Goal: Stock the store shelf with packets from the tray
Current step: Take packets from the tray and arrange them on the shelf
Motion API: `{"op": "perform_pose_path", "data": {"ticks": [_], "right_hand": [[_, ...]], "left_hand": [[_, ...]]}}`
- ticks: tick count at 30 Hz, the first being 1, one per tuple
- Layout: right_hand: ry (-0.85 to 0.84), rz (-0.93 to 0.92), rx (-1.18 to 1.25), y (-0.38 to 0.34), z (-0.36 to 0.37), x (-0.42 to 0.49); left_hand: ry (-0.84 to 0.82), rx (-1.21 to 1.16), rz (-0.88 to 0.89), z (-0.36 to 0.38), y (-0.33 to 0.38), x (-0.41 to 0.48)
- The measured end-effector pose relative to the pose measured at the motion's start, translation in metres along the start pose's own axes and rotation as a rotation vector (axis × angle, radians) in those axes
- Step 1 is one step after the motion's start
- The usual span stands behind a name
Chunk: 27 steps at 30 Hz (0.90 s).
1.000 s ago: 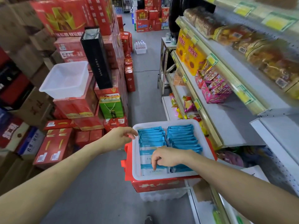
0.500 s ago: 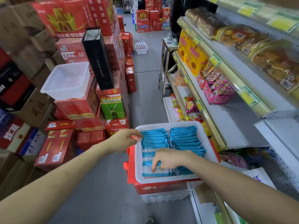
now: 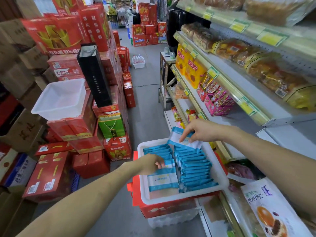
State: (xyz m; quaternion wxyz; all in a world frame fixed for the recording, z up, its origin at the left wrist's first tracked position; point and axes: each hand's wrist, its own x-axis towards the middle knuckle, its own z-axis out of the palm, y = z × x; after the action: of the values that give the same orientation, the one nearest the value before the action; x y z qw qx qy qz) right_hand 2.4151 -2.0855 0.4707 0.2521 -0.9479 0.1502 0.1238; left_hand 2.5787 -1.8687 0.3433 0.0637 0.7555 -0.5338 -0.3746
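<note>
A white tray (image 3: pixel 220 175) sits on a red box, filled with two rows of blue and white packets (image 3: pixel 195 170). My right hand (image 3: pixel 203 130) pinches one blue and white packet (image 3: pixel 183 139) and holds it above the far end of the tray. My left hand (image 3: pixel 150 164) reaches into the left row, fingers curled on a packet (image 3: pixel 162 179) lying flat there. To the right stands the store shelf (image 3: pixel 227 120), with a bare grey stretch beside my right arm.
Pink snack boxes (image 3: pixel 217 101) and yellow bags (image 3: pixel 191 69) fill the shelf farther along; bread bags sit on the shelf above. Stacked red cartons (image 3: pixel 68 127) with an empty white tub (image 3: pixel 61 100) stand on the left. A grey aisle floor (image 3: pixel 147 103) runs between.
My right hand has lifted one packet out of the tray and up toward the shelf. My left hand has moved from the tray's left rim into the left row of packets.
</note>
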Motion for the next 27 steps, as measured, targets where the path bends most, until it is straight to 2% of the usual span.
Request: {"op": "perform_pose_path", "data": {"ticks": [4, 10, 14, 22, 27], "right_hand": [[0.035, 0.038, 0.061, 0.019, -0.006, -0.023], [0.090, 0.126, 0.077, 0.042, 0.003, -0.047], [0.087, 0.146, 0.072, 0.048, 0.007, -0.054], [0.073, 0.153, 0.116, 0.042, -0.001, -0.054], [0.066, 0.119, 0.085, 0.032, -0.013, -0.051]], "left_hand": [[-0.034, 0.063, 0.014, 0.016, 0.002, 0.015], [-0.243, 0.189, 0.078, 0.027, 0.010, 0.022], [-0.332, 0.175, 0.094, 0.035, 0.013, 0.022], [-0.378, 0.091, 0.165, 0.026, 0.014, 0.015], [-0.254, 0.131, 0.296, 0.010, 0.018, 0.004]]}}
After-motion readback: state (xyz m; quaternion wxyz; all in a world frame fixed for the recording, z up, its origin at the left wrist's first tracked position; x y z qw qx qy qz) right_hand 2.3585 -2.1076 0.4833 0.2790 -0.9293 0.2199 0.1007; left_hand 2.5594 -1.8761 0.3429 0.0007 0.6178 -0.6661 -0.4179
